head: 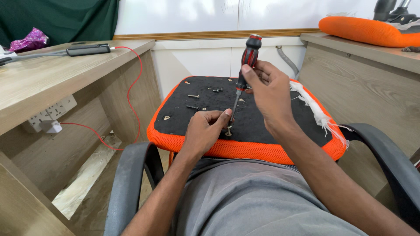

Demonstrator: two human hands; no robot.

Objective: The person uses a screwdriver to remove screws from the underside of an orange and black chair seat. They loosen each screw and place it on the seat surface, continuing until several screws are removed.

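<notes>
1. Screw (pixel 228 130): upright at centre frame, near the front edge of the seat underside. Its head stands proud of the fabric, so by my judgement it is partly in or partly out; which way it is turning cannot be told.
2. Screwdriver (pixel 243 78): red-and-black handle, steel shaft. Nearly upright, leaning a little toward upper right, with the tip set on the screw's head.
3. Left hand (pixel 204 131): fingers (pixel 223 114) drawn narrow, pinching at the lower shaft just above the screw and steadying it.
4. Right hand (pixel 269 94): fingers closed round the lower part of the handle, thumb (pixel 248 74) laid along it.
5. Chair seat (pixel 245 114): turned upside down, black fabric underside, orange mesh border, resting across the person's lap at centre frame.
6. Loose bolts (pixel 193 101): two dark ones left of centre on the black underside, plus a small cluster (pixel 217 90) further up. Judged as fasteners not seated at present, so the work on them looks unfinished.
7. White stuffing (pixel 317 112): frayed strip along the right border of the seat.
8. Chair armrests (pixel 131 175): grey, lower left and lower right.
9. Wooden surface (pixel 52 74): upper left, carrying a dark device with a red cable (pixel 131 87).
10. Orange cushion (pixel 367 30): upper right, on a second wooden surface.
</notes>
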